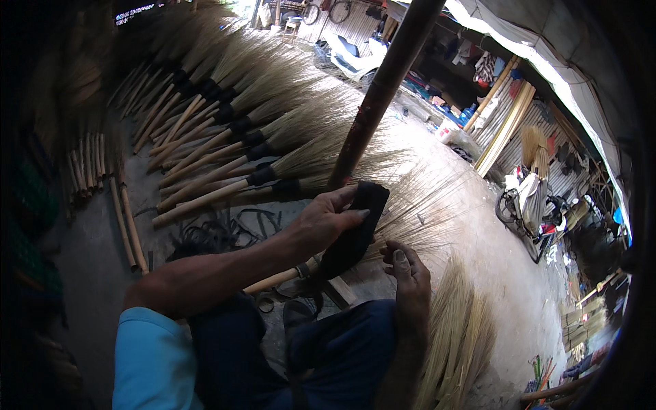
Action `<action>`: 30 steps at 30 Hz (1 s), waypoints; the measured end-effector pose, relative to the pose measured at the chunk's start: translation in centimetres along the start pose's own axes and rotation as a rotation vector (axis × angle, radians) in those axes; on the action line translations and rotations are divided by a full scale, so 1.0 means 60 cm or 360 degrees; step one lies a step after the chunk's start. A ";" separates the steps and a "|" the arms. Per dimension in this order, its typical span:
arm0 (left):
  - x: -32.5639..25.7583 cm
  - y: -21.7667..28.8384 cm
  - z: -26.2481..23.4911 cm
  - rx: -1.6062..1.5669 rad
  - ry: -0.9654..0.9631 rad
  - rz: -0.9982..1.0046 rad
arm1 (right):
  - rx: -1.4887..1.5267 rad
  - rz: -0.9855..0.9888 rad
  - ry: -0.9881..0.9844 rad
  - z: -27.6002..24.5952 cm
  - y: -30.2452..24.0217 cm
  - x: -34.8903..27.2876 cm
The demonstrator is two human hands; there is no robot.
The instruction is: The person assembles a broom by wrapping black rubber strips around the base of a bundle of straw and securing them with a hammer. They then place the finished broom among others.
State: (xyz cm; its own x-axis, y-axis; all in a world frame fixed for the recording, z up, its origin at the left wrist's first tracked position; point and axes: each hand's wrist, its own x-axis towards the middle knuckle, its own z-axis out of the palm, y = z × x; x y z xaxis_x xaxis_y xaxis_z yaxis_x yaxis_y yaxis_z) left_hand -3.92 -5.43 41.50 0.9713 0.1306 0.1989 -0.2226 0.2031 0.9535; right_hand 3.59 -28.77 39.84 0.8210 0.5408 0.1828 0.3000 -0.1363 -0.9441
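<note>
My left hand (pixel 328 217) grips the top of a black rubber sleeve (pixel 355 232) that wraps the neck of a grass broom. The broom's pale wooden handle (pixel 277 279) runs down to the left over my lap, and its straw head (pixel 417 205) fans out to the right. My right hand (pixel 408 273) rests just right of the sleeve's lower end, thumb up, fingers against the straw. Whether it grips anything is unclear. A loose bundle of straw (pixel 458 342) lies beside my right forearm.
A row of finished brooms (pixel 232 147) with black collars lies on the concrete floor to the left. Bare sticks (pixel 126 222) and black rubber strips (pixel 219 232) lie near them. A dark post (pixel 383 89) rises ahead. Motorbikes (pixel 526 201) and stacked poles (pixel 506 123) stand to the right.
</note>
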 end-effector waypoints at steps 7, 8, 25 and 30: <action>-0.037 0.009 0.067 0.0576 -0.0390 0.0010 | 0.0895 0.0088 0.0009 0.004 0.017 0.012; -0.042 0.012 0.074 0.0569 -0.0444 -0.0074 | 0.1015 -0.0019 0.0037 0.005 0.020 0.013; -0.007 -0.027 0.088 0.0275 -0.0206 -0.0446 | -0.1081 -0.0503 0.0318 0.023 0.003 -0.001; 0.004 -0.048 0.080 -0.0003 -0.0184 -0.0677 | -0.1317 -0.0617 0.0324 0.039 -0.007 -0.003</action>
State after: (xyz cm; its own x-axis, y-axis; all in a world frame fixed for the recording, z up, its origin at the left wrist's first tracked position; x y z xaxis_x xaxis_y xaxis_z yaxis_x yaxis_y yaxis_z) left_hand -2.63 -10.64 39.91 0.9795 -0.0747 -0.1872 0.1992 0.2169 0.9557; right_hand 2.18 -26.84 39.53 0.6369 0.5270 0.5627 0.7569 -0.5664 -0.3261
